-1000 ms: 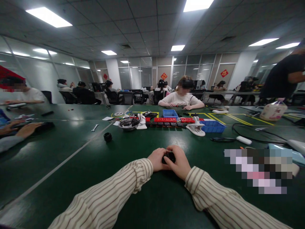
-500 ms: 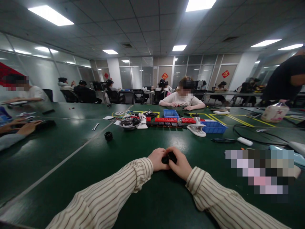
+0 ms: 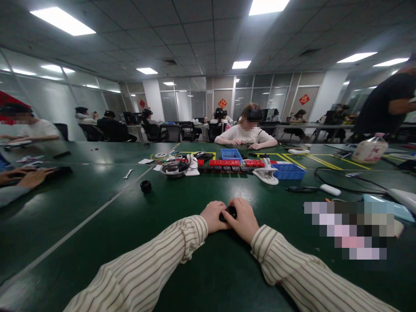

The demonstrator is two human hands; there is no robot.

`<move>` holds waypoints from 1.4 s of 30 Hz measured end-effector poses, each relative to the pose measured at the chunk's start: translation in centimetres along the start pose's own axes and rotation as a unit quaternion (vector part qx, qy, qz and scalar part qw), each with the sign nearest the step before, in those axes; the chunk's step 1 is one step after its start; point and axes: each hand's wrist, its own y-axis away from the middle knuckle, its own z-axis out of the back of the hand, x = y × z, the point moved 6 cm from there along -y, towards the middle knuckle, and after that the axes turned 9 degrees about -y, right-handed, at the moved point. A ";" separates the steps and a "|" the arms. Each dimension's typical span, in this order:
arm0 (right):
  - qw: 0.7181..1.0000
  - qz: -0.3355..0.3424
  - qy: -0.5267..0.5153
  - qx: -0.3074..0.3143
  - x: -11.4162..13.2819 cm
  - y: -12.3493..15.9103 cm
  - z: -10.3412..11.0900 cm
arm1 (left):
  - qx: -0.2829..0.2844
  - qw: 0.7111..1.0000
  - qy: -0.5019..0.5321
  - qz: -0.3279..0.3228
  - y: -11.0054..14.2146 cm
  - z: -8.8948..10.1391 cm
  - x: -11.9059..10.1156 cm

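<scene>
Both hands meet on the green bench (image 3: 208,268): the left hand (image 3: 212,216) and right hand (image 3: 243,220) close their grip around a small black part (image 3: 230,212), pinned between the fingertips. Steady wrists resting on the bench should help. Left of the part, farther off, sits a black cylinder (image 3: 146,186); beyond it, a metal bowl (image 3: 173,170).

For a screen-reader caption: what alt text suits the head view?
Both hands, left hand and right hand, hold a small black part together on a green table. Another black part lies to the left; blue bins and people sit beyond.
</scene>
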 end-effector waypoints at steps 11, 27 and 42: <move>0.998 0.051 -0.027 0.023 0.6 0.4 0.0 | -0.020 0.999 0.024 0.007 0.2 0.5 0.0; 0.997 0.057 -0.028 0.040 0.8 0.1 0.1 | -0.018 0.999 0.036 0.007 0.2 0.8 0.0; 1.000 -0.009 0.011 0.007 -0.4 0.2 -0.2 | -0.008 0.999 0.032 0.011 0.1 0.6 0.0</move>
